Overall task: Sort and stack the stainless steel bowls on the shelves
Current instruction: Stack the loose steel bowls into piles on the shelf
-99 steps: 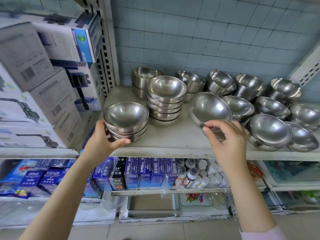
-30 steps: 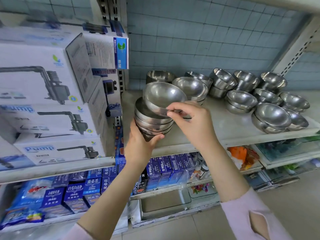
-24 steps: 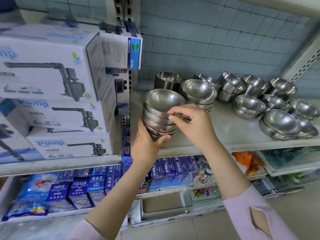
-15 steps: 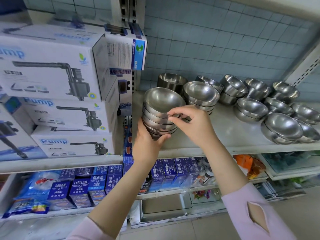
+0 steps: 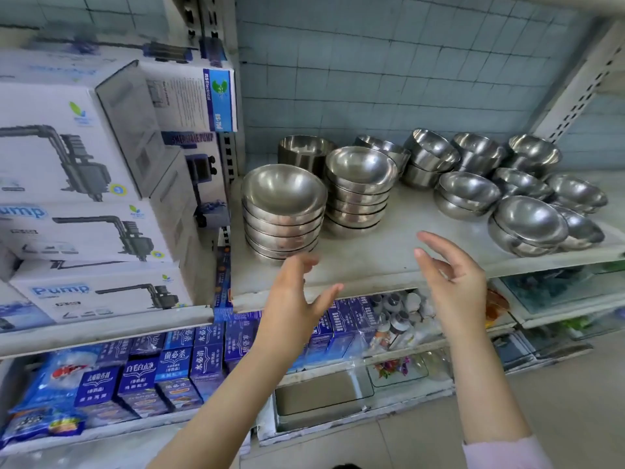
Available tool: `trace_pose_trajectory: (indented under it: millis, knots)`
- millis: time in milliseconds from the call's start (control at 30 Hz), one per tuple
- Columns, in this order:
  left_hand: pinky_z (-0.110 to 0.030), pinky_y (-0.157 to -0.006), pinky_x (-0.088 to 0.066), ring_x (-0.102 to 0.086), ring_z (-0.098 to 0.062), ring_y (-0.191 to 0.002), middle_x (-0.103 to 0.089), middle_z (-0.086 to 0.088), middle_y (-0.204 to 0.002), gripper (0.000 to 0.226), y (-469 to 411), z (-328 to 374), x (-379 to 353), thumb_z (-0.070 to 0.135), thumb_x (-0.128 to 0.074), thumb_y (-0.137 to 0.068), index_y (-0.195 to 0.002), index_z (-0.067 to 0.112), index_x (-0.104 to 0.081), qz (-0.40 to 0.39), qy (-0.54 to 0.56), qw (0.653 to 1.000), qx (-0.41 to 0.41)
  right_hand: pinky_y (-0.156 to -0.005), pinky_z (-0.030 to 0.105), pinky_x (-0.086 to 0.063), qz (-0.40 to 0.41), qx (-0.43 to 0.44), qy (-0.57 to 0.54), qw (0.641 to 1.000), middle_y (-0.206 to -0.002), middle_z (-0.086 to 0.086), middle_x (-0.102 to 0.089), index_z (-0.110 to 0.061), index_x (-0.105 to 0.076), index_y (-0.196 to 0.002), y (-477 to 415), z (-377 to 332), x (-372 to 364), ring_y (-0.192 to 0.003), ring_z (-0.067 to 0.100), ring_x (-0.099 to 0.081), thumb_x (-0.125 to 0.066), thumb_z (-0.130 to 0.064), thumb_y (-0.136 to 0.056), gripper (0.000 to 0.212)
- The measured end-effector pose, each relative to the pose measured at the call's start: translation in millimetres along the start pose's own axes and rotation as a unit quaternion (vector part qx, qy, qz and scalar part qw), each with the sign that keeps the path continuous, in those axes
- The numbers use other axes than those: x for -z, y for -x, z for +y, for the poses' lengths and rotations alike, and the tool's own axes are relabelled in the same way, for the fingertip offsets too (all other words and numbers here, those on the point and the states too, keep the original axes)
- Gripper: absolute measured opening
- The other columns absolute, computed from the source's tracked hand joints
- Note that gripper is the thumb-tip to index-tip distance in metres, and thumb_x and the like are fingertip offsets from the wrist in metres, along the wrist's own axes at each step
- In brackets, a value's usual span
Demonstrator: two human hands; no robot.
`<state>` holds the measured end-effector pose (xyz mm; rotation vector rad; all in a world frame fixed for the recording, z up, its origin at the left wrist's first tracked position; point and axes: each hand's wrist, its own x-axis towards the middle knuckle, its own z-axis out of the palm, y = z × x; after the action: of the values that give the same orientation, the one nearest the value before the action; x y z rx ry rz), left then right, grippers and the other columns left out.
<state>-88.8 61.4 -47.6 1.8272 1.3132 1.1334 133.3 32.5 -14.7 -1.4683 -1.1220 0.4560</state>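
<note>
A stack of several steel bowls (image 5: 282, 211) stands at the left end of the white shelf (image 5: 382, 262). A second stack (image 5: 360, 191) stands just right of it, touching or nearly so. Loose and half-nested bowls (image 5: 527, 225) crowd the shelf's right side, with more bowls (image 5: 436, 155) along the back wall. My left hand (image 5: 294, 302) hovers just below and in front of the left stack, fingers spread, holding nothing. My right hand (image 5: 453, 279) hangs over the shelf's front edge, fingers relaxed and empty.
White pump boxes (image 5: 84, 184) fill the neighbouring shelf to the left, close to the left stack. Blue packets and boxes (image 5: 169, 367) and small bottles (image 5: 395, 319) sit on the shelf below. A slotted upright (image 5: 575, 82) rises at the right. Bare shelf surface lies between the stacks and the right-hand bowls.
Both hands have let go of the left stack and pulled back toward me. The bowl my right hand was setting down now sits on top of that stack.
</note>
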Motion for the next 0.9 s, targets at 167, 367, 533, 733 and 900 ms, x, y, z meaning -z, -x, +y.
trace_pose_trajectory:
  millis: [167,367,533,733,900]
  knots:
    - [-0.029,-0.105,-0.040,-0.046,-0.012,-0.124,-0.050,0.001,-0.134,0.063,-28,23,-51,0.041,-0.070,-0.084,-0.136,0.018,-0.044,-0.081,-0.016,0.995,-0.052,-0.099,0.026,-0.045,0.097,-0.032,0.012,0.995,-0.137,-0.016,-0.058,-0.036,-0.061,-0.131,-16,25,54,-0.122,0.006,-0.054,-0.068,-0.032,-0.093,0.040]
    - [-0.023,-0.107,-0.033,-0.038,-0.016,-0.136,-0.038,-0.002,-0.148,0.079,-72,45,-134,0.044,-0.071,-0.082,-0.146,0.020,-0.032,-0.157,-0.005,0.987,-0.037,-0.115,0.035,-0.035,0.160,-0.062,0.047,0.984,-0.147,-0.013,-0.049,-0.033,-0.049,-0.142,-55,48,123,-0.136,0.005,-0.043,-0.071,-0.033,-0.090,0.057]
    - [-0.038,-0.117,-0.030,-0.030,-0.020,-0.143,-0.024,-0.008,-0.157,0.099,-120,68,-212,0.040,-0.076,-0.079,-0.154,0.017,-0.014,-0.154,0.020,0.988,0.023,-0.115,0.042,-0.034,0.109,-0.085,0.111,0.984,-0.150,-0.019,-0.035,-0.040,-0.036,-0.148,-108,71,174,-0.140,0.012,-0.035,-0.076,-0.034,-0.084,0.076]
    - [-0.035,-0.115,-0.030,-0.029,-0.022,-0.144,-0.021,-0.011,-0.158,0.122,-183,92,-284,0.036,-0.084,-0.072,-0.155,0.014,0.003,-0.135,0.078,0.985,0.077,-0.115,0.033,-0.018,-0.052,-0.069,0.192,0.978,-0.164,-0.013,-0.016,-0.040,-0.018,-0.155,-167,112,210,-0.150,0.009,-0.014,-0.085,-0.043,-0.071,0.107]
    - [-0.010,-0.092,-0.046,-0.054,-0.011,-0.120,-0.049,0.003,-0.133,0.098,-201,97,-309,0.007,-0.081,-0.075,-0.149,0.010,-0.017,-0.060,0.146,0.985,0.064,-0.121,0.039,-0.020,-0.115,-0.034,0.198,0.973,-0.164,-0.012,-0.015,-0.043,-0.015,-0.154,-194,132,223,-0.151,0.010,-0.013,-0.085,-0.054,-0.065,0.114]
